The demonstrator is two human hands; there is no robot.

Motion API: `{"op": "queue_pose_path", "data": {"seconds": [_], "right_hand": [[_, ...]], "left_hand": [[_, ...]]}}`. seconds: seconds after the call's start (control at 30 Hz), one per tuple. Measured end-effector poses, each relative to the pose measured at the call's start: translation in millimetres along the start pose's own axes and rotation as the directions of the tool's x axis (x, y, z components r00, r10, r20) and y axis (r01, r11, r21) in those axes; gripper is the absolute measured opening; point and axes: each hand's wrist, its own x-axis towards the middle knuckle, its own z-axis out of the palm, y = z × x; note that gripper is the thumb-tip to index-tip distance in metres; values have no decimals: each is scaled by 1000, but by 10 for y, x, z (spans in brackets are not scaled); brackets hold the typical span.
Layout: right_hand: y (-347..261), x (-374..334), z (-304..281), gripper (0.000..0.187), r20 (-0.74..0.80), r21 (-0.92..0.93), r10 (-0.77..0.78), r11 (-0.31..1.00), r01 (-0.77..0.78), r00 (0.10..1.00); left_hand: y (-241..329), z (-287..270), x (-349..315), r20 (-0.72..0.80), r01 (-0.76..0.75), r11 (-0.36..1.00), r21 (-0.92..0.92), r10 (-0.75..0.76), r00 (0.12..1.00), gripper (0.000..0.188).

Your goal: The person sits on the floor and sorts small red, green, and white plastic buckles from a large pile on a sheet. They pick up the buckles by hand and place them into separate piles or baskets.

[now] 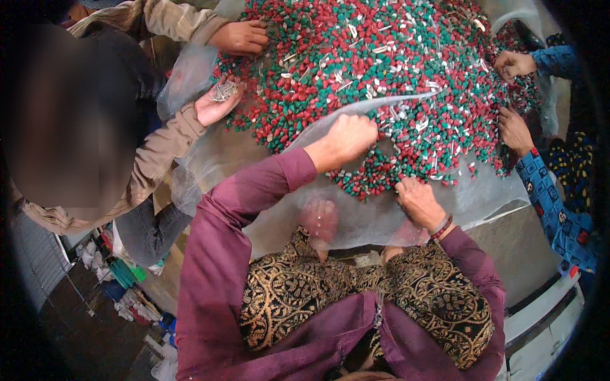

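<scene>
A wide pile of small red, green and white plastic pieces [305,101] is spread over a clear plastic sheet [356,222]. My left hand [349,138] is closed above the near part of the pile, beside a raised fold of the sheet. Its fingertips are hidden, so whether it grips anything does not show. At the pile's near edge, my right hand [418,200] has its fingers curled together and touching the pieces. Anything between those fingertips is too small to make out. Thin white strips [379,49] lie scattered among the coloured pieces.
On the left, a co-worker's open palm [219,100] holds several pale strips, and their other hand [241,37] rests at the pile. Another person's hands [516,130] work at the right edge. A white slatted chair [540,324] stands lower right; cluttered items [127,286] lie lower left.
</scene>
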Motion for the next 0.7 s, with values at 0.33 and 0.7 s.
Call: {"op": "queue_pose_path", "data": {"seconds": [0.33,0.7], "right_hand": [[129,136,-240,15,16,700,282,682,-212,959],[392,380,-1116,11,90,876,99,-482,-31,991]], "left_hand": [[-17,-55,2,39,-38,997,-70,40,998,11],[6,75,-41,29,-14,1000,9,13,999,11]]}}
